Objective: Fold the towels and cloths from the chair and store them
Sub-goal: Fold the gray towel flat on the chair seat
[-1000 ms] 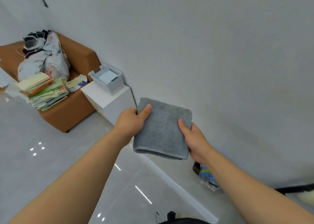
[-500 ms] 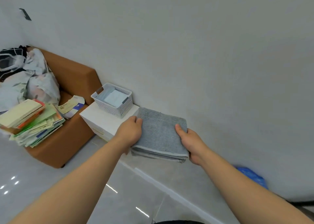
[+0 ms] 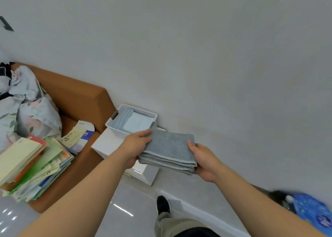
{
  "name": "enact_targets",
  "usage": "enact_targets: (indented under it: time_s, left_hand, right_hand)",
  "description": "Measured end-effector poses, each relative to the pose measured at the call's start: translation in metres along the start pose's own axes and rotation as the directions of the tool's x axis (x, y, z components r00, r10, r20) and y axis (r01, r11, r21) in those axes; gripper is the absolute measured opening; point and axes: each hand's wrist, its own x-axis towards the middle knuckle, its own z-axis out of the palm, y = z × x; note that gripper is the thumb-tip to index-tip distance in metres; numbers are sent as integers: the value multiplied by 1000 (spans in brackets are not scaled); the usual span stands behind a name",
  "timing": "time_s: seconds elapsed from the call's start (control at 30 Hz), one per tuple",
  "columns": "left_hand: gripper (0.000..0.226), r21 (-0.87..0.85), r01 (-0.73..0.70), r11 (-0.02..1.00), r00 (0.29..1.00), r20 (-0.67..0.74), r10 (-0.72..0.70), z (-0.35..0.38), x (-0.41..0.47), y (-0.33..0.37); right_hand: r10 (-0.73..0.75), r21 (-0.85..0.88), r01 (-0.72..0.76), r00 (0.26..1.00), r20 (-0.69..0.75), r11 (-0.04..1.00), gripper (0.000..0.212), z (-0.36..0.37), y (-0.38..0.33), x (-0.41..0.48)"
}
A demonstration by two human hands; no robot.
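Folded grey towel (image 3: 168, 147), held flat between left hand (image 3: 135, 147) and right hand (image 3: 204, 160), hovers near the white basket (image 3: 115, 127) already holding folded cloths (image 3: 133, 121); storing it remains.

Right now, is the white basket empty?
No, the white basket holds folded cloths, one blue and one pale.

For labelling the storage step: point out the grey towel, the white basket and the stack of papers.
grey towel (image 3: 168, 147), head view, top folded face.
white basket (image 3: 116, 131), head view, near perforated wall.
stack of papers (image 3: 19, 157), head view, top yellow pad.
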Motion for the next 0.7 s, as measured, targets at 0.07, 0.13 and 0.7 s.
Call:
enact_targets:
  time_s: [0.07,0.13,0.7]
  left_hand:
    - [25,34,69,997,997,40,-70,-22,28,16]
    - [24,114,99,989,992,68,-107,-46,56,35]
    - [50,345,199,917,894,319,-314,-227,326,38]
  right_hand:
    - [22,-15,-22,1000,-16,1000,34,26,-18,29]
    - [27,-49,-28,999,-21,998,35,52,-35,55]
    - [200,-382,-209,978,-64,900,61,223,-83,260]
